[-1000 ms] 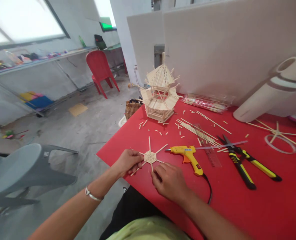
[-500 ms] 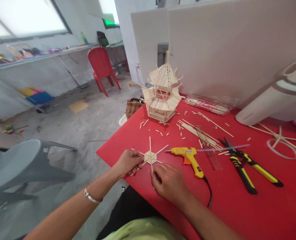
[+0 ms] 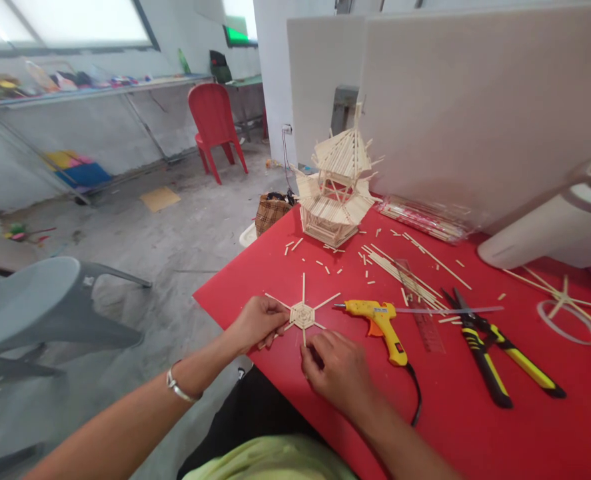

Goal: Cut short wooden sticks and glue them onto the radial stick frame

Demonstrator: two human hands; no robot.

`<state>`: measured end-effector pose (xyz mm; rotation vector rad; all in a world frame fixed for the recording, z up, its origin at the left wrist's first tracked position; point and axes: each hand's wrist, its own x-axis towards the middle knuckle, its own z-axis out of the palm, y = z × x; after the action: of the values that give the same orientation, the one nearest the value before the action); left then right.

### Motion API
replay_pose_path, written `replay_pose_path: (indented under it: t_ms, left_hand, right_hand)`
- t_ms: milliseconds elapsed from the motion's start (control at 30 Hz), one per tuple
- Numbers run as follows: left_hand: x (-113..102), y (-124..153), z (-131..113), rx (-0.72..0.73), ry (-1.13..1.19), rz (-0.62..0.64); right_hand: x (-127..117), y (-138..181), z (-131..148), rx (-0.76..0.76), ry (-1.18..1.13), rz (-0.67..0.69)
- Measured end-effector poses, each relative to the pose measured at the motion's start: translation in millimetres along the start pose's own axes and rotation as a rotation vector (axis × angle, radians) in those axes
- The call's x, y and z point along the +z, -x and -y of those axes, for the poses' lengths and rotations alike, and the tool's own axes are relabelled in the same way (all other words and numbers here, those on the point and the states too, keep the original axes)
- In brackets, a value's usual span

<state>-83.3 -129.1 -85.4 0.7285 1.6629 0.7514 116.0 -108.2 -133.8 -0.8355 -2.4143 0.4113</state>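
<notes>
A small six-spoked star of thin wooden sticks lies flat near the front left corner of the red table. My left hand pinches its left spokes and holds it down. My right hand sits just below the star, fingers curled, pinching the star's lower spoke; a small dark gap shows between the fingers. A yellow glue gun lies right of the star, nozzle pointing at it.
A stick-built pagoda model stands at the table's back left. Loose sticks, a clear ruler, yellow-black cutters, a bag of sticks, a white cylinder. A grey chair and red chair stand on the floor.
The view has shifted slightly, so everything sits a bit lower and further right. Both hands stay on the stick star with almost no movement.
</notes>
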Motion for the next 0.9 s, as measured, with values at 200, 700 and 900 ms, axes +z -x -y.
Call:
replay_pose_path:
  t_ms: [200, 700, 900]
  left_hand:
    - [-0.8, 0.6, -0.8, 0.011, 0.011, 0.015]
    - [-3.1, -1.0, 0.5, 0.000, 0.044, 0.021]
    - [-3.1, -2.0, 1.5, 0.016, 0.064, 0.024]
  right_hand:
    - [-0.6, -1.5, 1.4, 0.004, 0.009, -0.003]
    - [-0.8, -3.4, 2.5, -0.006, 0.023, -0.024]
    - [-0.4, -3.3, 2.2, -0.014, 0.037, -0.032]
